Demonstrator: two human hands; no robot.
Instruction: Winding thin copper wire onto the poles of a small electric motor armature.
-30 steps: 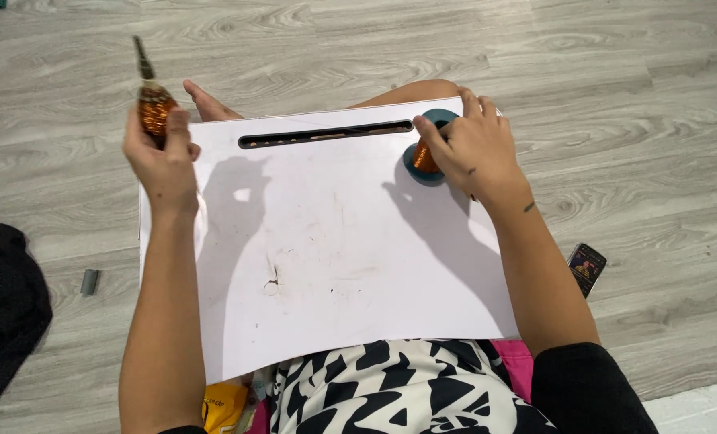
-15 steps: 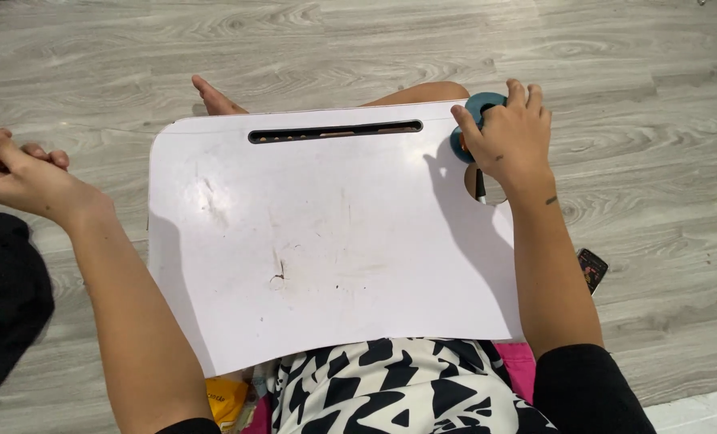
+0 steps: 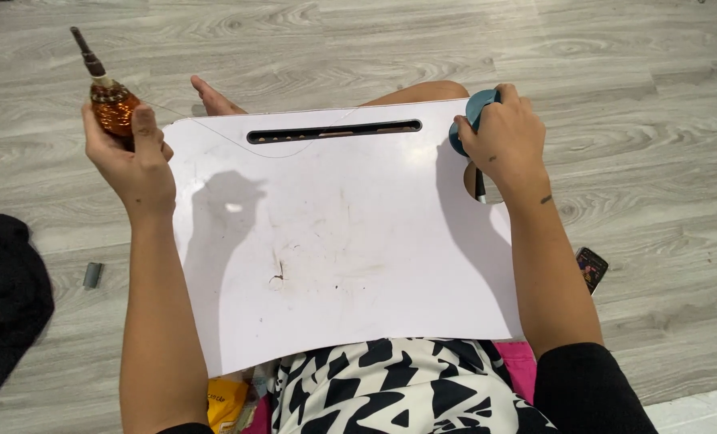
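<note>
A white lap tray (image 3: 334, 241) with a long dark slot near its far edge rests across my legs. My left hand (image 3: 133, 157) is raised beside the tray's far left corner and grips a tool with an amber, wire-wound handle (image 3: 111, 104) and a dark metal tip pointing up and away. A thin wire runs from that handle across the tray's top edge. My right hand (image 3: 503, 141) is closed over a round teal object (image 3: 471, 112) at the tray's far right corner, above a round cutout in the tray.
The grey wood-grain floor (image 3: 632, 96) surrounds me. A black cloth (image 3: 5, 305) lies at the left, with a small grey piece (image 3: 92, 275) near it. A dark phone-like object (image 3: 591, 268) lies on the floor at the right. A yellow packet (image 3: 226, 402) shows under the tray.
My left hand swung out to the left with the tool, then came back beside the tray's corner. My right hand with the teal object shifted slightly right along the far edge.
</note>
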